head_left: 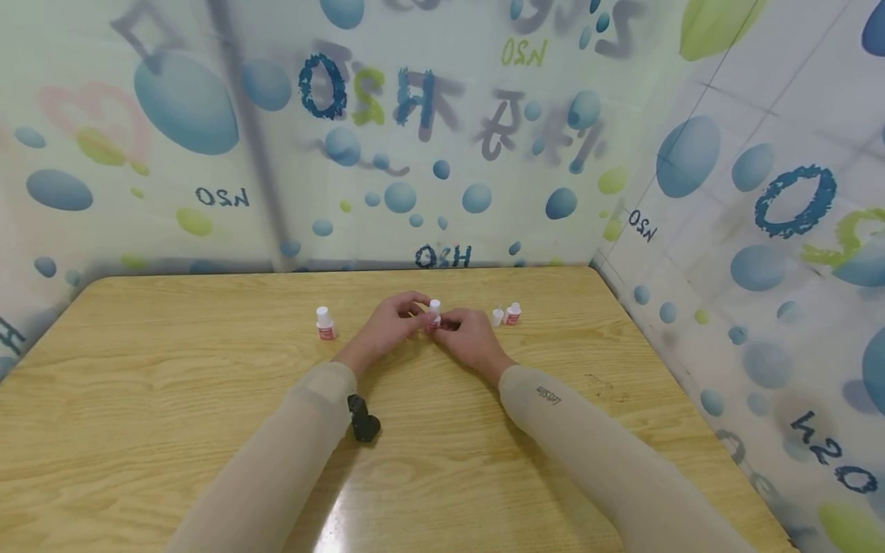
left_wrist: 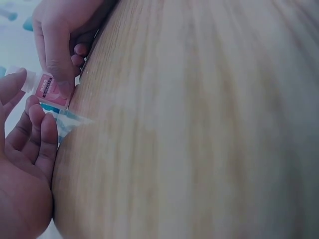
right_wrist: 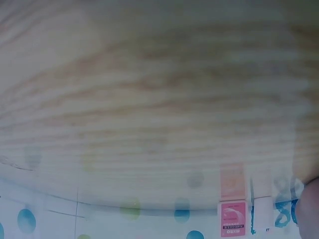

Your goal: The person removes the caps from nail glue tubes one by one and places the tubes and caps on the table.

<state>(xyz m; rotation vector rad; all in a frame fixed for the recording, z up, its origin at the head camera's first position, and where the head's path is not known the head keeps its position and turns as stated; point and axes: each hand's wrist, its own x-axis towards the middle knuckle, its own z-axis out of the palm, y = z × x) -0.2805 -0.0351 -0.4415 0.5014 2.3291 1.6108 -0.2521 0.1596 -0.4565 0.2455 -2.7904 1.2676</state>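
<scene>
A small white nail glue bottle [head_left: 434, 316] with a pink label stands upright between the two hands. My left hand [head_left: 397, 322] pinches its white cap between thumb and fingers; in the left wrist view the other fingers lie curved below the cap. The right hand [head_left: 472, 336] grips the lower body, its thumb over the pink label [left_wrist: 50, 89]. Just right of that hand is an uncapped bottle [head_left: 512, 314] of the same kind, with a loose white cap [head_left: 497, 316] beside it. The right wrist view catches that bottle [right_wrist: 233, 219] and cap [right_wrist: 262, 213], plus only an edge of the right hand.
Another capped bottle [head_left: 325, 324] stands on the wooden table [head_left: 207, 384], left of the left hand. A patterned curtain [head_left: 387, 177] rises behind the table's far edge, and a similar wall runs along the right. A black device [head_left: 363, 419] sits at the left sleeve.
</scene>
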